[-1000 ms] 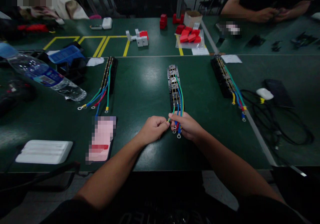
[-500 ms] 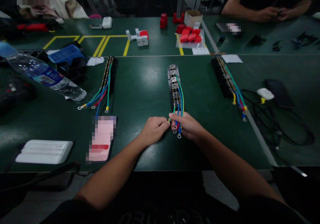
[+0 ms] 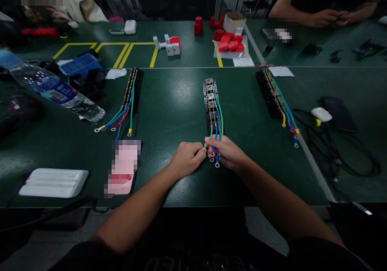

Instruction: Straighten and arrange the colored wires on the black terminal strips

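A black terminal block strip (image 3: 211,101) with metal contacts lies lengthwise in front of me. From it, green, blue and red wires (image 3: 221,121) run toward me, ending in ring lugs (image 3: 217,164). My left hand (image 3: 187,158) is closed, its thumb and finger pinching the end of a green wire (image 3: 206,145). My right hand (image 3: 228,152) is wrapped round the other wires just below the strip, and its thumb also reaches the green wire. The lugs stick out under the right hand's fingers. The tip of the green wire is hidden in my left fingers.
Similar wired strips lie at left (image 3: 133,89) and right (image 3: 270,93). A water bottle (image 3: 57,89), a phone (image 3: 125,166) and a white power bank (image 3: 54,183) are on the left. Red parts (image 3: 231,43) lie at the back; black cables (image 3: 347,158) at right. Another person's hands (image 3: 329,17) are across the table.
Almost nothing differs. Both hands keep their grip on the wires, and the whole view has shifted very slightly.
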`<action>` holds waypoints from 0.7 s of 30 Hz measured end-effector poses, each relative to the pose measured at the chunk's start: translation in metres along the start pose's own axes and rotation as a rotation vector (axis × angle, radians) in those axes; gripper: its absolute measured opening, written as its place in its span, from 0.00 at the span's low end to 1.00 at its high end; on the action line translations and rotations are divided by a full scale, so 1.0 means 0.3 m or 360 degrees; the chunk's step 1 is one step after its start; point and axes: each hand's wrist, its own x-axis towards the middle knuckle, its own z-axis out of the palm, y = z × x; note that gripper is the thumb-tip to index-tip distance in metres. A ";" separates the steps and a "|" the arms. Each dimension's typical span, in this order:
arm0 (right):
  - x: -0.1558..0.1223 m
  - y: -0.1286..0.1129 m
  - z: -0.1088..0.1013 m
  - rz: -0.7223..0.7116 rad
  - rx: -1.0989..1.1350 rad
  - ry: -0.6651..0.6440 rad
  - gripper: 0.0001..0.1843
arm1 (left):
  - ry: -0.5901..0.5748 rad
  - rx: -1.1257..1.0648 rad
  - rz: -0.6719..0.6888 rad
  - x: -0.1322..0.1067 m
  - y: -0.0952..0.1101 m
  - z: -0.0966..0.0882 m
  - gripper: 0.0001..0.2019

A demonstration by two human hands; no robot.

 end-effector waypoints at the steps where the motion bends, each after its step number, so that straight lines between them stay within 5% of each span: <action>1: 0.000 0.000 0.000 0.0004 0.0000 0.0004 0.15 | -0.0013 -0.0031 -0.0014 0.000 0.001 -0.001 0.18; 21: -0.004 -0.001 0.007 0.0001 0.0042 0.0041 0.15 | 0.0052 0.0078 0.0108 -0.005 -0.002 0.003 0.17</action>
